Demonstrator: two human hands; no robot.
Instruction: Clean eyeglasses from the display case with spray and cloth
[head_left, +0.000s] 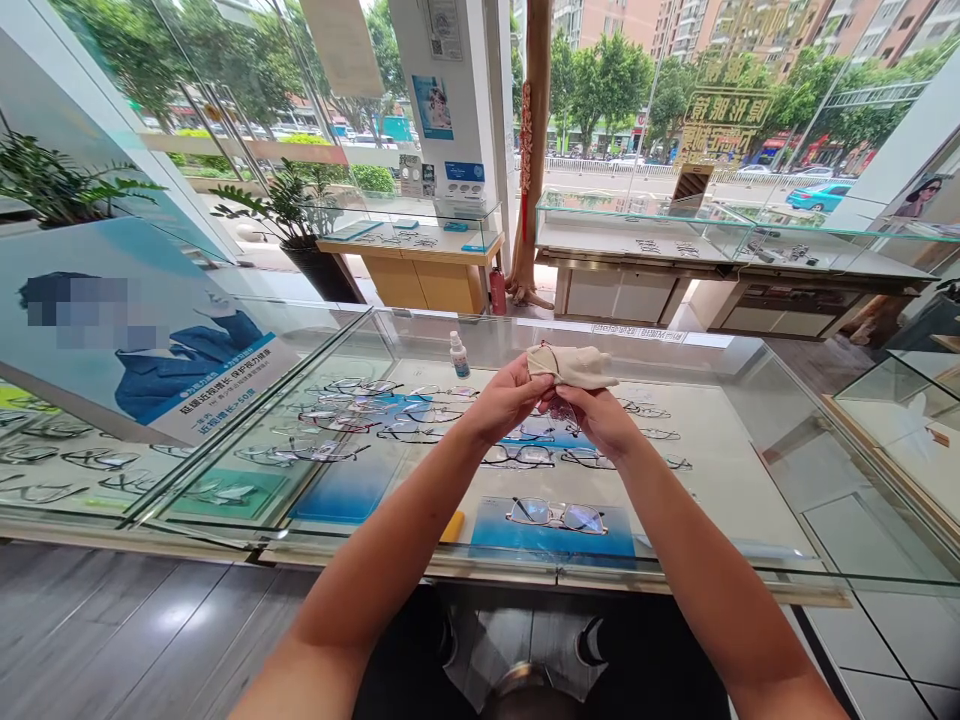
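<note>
Out in front of me, above the glass display case (697,520), both my hands are closed around a beige cloth (589,368) and a pair of thin-framed eyeglasses (566,412). My left hand (504,402) pinches the left part of the cloth, its thumb on top. A thin dark part of the frame crosses the cloth there. My right hand (604,418) grips from the other side, thumb pointing inward. Part of the eyeglasses hangs below between the hands; fingers and cloth hide the rest. Just left of my hands stands a small white spray bottle (459,358).
Inside the case, several eyeglasses (555,515) lie on blue and white boards. A poster panel (127,330) leans at the left, near potted plants (296,205). More display cases (637,235) line the window, beside a wooden trunk (534,150) and a fire extinguisher (497,290).
</note>
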